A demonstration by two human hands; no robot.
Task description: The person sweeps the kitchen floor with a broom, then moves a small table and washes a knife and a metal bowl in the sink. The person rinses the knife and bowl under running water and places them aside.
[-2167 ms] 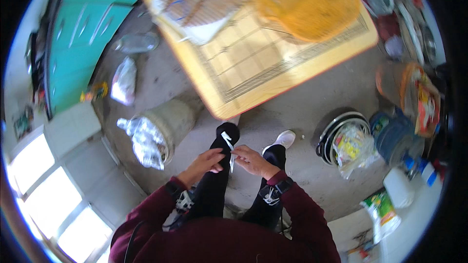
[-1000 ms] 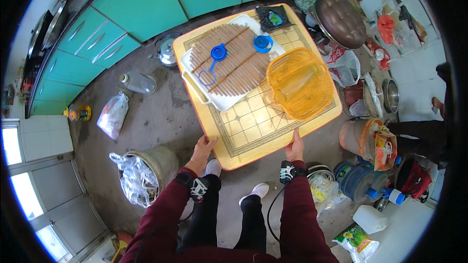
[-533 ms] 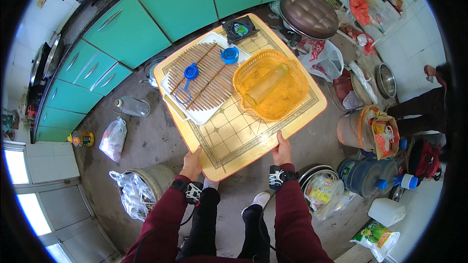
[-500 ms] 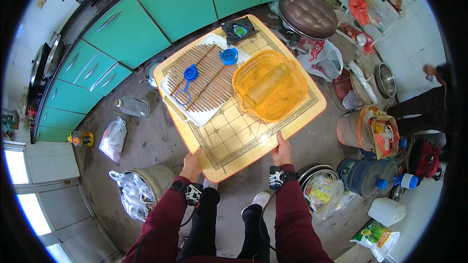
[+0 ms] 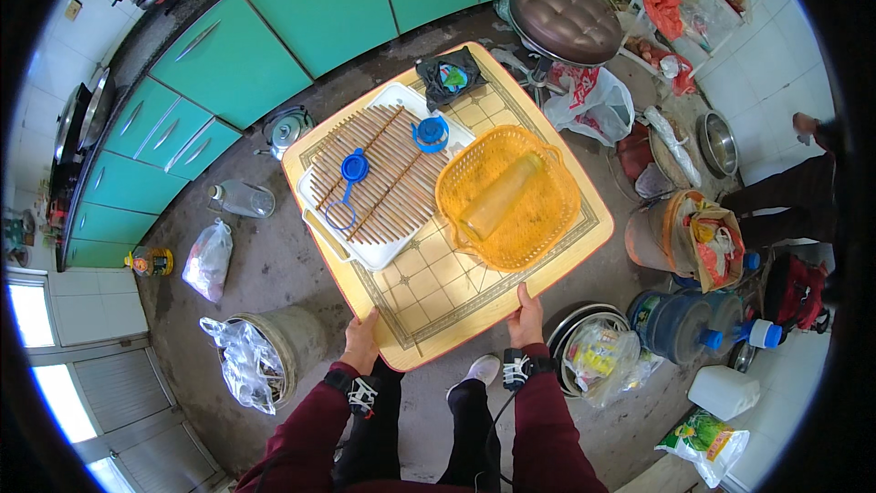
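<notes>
My left hand [image 5: 361, 345] grips the near left edge of a small tile-patterned table [image 5: 415, 297], thumb on top. My right hand [image 5: 526, 319] holds the same near edge farther right, its fingers mostly hidden below. On the tabletop lies a white tray [image 5: 376, 257] bearing a mat of thin brown sticks [image 5: 388, 178]. A blue cap with a ring [image 5: 354, 165] and a blue lid [image 5: 430, 134] rest on the mat. To their right sits a yellow plastic basket [image 5: 543, 233] with a clear, tube-like container [image 5: 500, 198] lying in it. A black plastic bag [image 5: 453, 79] is at the far corner.
Green cabinets [image 5: 338, 18] line the far side, with a kettle [image 5: 287, 131] before them. A round brown stool [image 5: 566, 18] stands beyond the table. Buckets [image 5: 306, 351], water jugs [image 5: 675, 329] and bags surround me. A person [image 5: 785, 196] is at the far right.
The table and the things on it have come lower in the picture, toward me. Both hands have moved down with its edge and keep their hold.
</notes>
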